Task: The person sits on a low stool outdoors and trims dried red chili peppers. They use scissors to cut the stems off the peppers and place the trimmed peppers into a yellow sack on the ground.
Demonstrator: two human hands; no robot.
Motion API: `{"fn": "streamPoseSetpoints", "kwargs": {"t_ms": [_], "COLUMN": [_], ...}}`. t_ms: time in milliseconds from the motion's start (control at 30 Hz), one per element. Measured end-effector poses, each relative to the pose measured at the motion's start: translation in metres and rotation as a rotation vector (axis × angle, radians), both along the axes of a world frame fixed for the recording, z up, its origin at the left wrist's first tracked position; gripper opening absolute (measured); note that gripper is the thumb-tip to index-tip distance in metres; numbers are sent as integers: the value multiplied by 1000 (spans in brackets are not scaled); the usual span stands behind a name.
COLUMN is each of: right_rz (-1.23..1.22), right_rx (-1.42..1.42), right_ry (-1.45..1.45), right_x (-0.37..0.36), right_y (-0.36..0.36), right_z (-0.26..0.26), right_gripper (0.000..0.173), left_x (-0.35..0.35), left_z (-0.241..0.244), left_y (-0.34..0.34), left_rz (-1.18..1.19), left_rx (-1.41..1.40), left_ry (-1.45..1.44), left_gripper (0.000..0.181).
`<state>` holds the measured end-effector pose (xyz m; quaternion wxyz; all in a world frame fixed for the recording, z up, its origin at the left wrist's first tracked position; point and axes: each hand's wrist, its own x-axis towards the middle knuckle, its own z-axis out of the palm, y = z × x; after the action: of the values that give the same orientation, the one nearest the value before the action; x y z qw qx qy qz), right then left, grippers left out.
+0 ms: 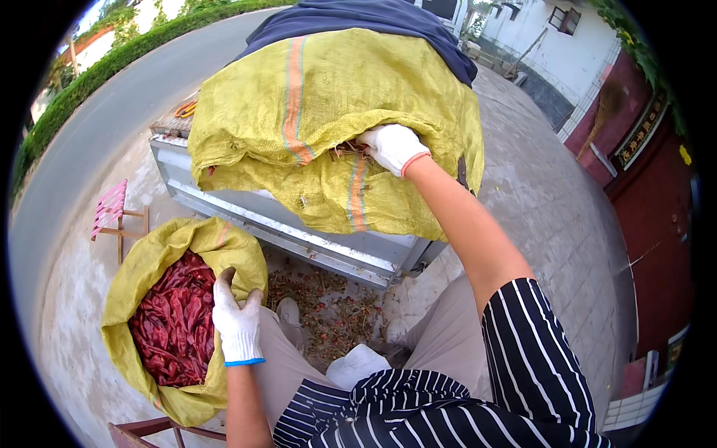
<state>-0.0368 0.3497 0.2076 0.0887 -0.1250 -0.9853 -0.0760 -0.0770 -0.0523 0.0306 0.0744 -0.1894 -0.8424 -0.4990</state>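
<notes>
A large yellow woven sack (252, 106) with orange stripes lies on the metal bed of a vehicle. My right hand (389, 147), in a white knit glove with a red cuff, reaches into its opening, where dry stems show; its fingertips are hidden inside. My left hand (238, 319), in a white glove with a blue cuff and soiled fingertips, rests by the inner rim of an upright yellow sack (120, 302) on the ground. Its thumb and index finger are apart. Dried red chili peppers (176, 319) fill that sack.
A pink-strapped folding stool (112, 207) stands left of the metal vehicle bed (224, 207). Stems and red scraps (330, 308) litter the ground between my feet. Dark blue cloth (358, 17) covers the back of the load. Part of a wooden chair (162, 428) shows at the bottom left.
</notes>
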Motion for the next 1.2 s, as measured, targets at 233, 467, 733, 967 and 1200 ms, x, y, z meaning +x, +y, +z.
{"fn": "streamPoseSetpoints", "kwargs": {"t_ms": [233, 467, 733, 967, 1200], "right_rz": [131, -138, -293, -262, -96], "right_rx": [-671, -1711, -2411, -1579, -213], "right_ry": [565, 875, 813, 168, 232], "right_x": [51, 106, 144, 145, 76], "right_y": [-26, -116, -201, -192, -53], "right_z": [16, -58, -155, -123, -24], "right_gripper": [18, 18, 17, 21, 22], "left_x": [74, 86, 88, 84, 80], "left_z": [-3, 0, -14, -12, -12], "left_y": [81, 91, 102, 90, 89], "left_rz": [-615, -726, -560, -431, -493], "left_rx": [649, 932, 1027, 1167, 1029], "left_ry": [-1046, -1086, -895, -1064, -1131], "left_gripper": [50, 54, 52, 17, 16]}}
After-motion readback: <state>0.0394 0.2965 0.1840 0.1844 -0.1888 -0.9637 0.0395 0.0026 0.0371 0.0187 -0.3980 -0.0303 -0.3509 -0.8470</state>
